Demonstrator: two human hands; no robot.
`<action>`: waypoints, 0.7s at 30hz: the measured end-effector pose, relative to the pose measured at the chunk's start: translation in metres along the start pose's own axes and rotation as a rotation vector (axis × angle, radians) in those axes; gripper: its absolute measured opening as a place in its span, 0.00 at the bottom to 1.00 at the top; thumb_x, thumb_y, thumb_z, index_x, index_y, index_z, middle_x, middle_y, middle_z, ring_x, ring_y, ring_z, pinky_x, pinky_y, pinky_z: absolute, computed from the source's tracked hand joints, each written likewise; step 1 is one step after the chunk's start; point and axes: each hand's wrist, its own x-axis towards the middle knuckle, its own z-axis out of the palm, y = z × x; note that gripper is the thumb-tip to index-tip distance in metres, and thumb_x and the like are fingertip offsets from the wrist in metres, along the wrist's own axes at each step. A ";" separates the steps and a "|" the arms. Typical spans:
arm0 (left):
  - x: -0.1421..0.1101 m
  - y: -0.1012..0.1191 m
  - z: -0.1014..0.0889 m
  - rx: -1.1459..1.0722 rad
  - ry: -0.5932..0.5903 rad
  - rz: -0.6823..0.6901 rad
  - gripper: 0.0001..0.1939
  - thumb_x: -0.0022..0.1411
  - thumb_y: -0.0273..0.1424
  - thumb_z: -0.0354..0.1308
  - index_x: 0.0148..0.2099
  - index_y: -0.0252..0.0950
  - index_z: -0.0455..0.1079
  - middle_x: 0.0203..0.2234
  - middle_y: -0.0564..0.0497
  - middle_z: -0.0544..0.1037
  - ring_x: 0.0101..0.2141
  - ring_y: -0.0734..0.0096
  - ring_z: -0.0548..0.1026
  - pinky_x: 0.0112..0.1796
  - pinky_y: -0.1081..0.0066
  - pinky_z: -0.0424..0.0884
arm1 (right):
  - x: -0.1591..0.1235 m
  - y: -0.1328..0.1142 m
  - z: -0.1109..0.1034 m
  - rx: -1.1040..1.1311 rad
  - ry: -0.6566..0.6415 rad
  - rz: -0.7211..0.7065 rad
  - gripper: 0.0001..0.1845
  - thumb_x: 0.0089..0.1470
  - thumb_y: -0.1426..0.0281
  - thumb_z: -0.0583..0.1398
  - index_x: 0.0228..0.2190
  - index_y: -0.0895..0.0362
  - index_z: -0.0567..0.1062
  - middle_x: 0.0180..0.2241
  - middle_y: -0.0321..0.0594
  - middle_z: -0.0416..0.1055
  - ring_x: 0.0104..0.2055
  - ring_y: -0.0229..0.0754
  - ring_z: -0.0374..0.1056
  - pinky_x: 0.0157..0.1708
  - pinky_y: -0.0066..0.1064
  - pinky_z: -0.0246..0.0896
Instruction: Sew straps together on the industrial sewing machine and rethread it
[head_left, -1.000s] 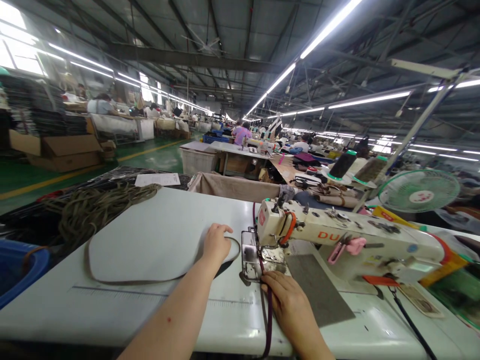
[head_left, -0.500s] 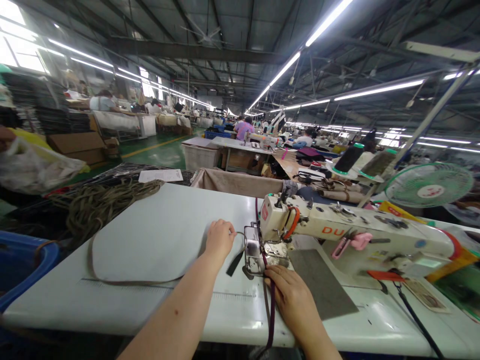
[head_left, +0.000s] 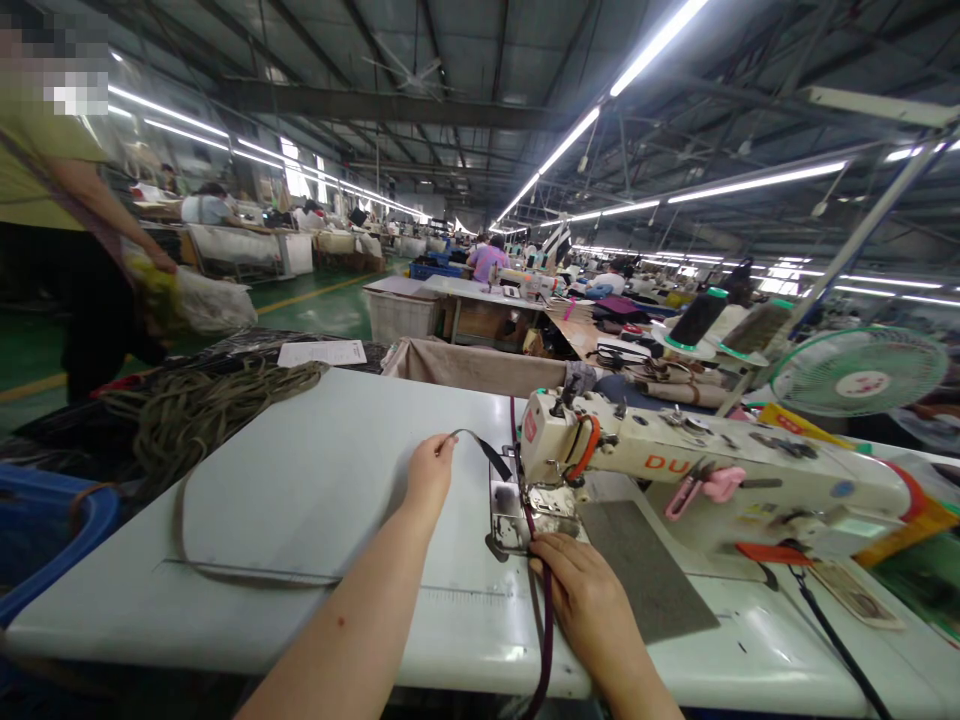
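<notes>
My left hand [head_left: 430, 478] is closed in a pinch on a thin olive strap, whose dark flat end [head_left: 495, 461] arches out to the right, close to the sewing machine's metal plate [head_left: 506, 505]. My right hand [head_left: 579, 575] rests in front of the needle area, fingers together on a narrow maroon strap [head_left: 547, 640]; the thumb is partly hidden. That strap runs from behind the machine head, past the presser foot and over the table's front edge. The white sewing machine [head_left: 630, 450] stands to the right. Another stretch of olive strap [head_left: 182, 520] curves across the white table [head_left: 300, 480].
A heap of olive straps [head_left: 210, 400] lies at the left, beside a paper sheet [head_left: 321, 352]. A blue crate [head_left: 52, 530] stands at the left edge. Thread cones [head_left: 697, 318] and a green fan [head_left: 859, 370] are at the right. A person [head_left: 67, 200] carries plastic bags.
My left hand has moved slightly left, and the strap's dark end has swung up and right, nearer the machine. My right hand has hardly moved. A person has come into view at the left.
</notes>
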 end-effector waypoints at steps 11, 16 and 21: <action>-0.002 -0.007 0.005 -0.306 0.063 -0.118 0.21 0.64 0.47 0.56 0.39 0.35 0.79 0.26 0.50 0.74 0.27 0.69 0.72 0.31 0.71 0.67 | -0.002 0.003 0.003 -0.028 0.003 -0.014 0.15 0.72 0.66 0.55 0.48 0.53 0.82 0.48 0.45 0.82 0.50 0.49 0.79 0.52 0.43 0.75; 0.000 -0.005 0.006 -0.405 0.075 -0.146 0.25 0.60 0.49 0.60 0.45 0.32 0.79 0.27 0.50 0.74 0.26 0.72 0.70 0.29 0.73 0.67 | -0.002 0.005 0.004 -0.025 0.007 -0.018 0.15 0.71 0.66 0.56 0.48 0.53 0.82 0.48 0.45 0.82 0.50 0.49 0.79 0.51 0.43 0.76; -0.001 -0.004 0.006 -0.410 0.098 -0.148 0.25 0.62 0.51 0.59 0.44 0.32 0.76 0.29 0.49 0.75 0.26 0.73 0.70 0.29 0.74 0.66 | -0.002 0.008 0.006 -0.051 0.028 -0.056 0.16 0.72 0.65 0.55 0.48 0.52 0.83 0.47 0.44 0.82 0.49 0.48 0.80 0.50 0.41 0.77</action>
